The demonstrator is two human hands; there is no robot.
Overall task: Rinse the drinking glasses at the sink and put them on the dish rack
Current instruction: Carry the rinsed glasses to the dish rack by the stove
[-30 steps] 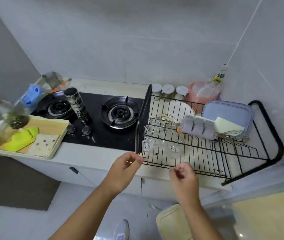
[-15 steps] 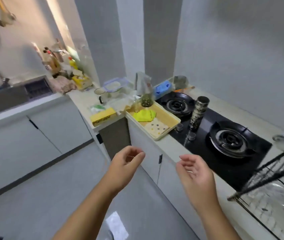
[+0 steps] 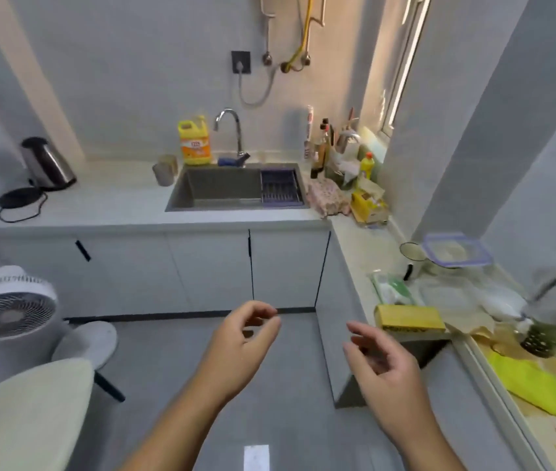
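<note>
A pale, smooth L-shaped desk [image 3: 127,205] holds a rectangular steel sink [image 3: 222,188] under a curved chrome tap [image 3: 232,130]. Two drinking glasses [image 3: 165,169] stand just left of it. Left hand [image 3: 239,348] and right hand [image 3: 381,365] hang loosely curled, empty.

Kettle [image 3: 47,163] on counter, yellow detergent jug [image 3: 195,140], floor fan [image 3: 8,300]

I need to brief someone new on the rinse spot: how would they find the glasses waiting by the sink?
Start at the steel sink in the back counter. Just off its left rim, below the yellow jug, stand two glasses close together. They are the only drinkware there; the kettle stands far left.
</note>
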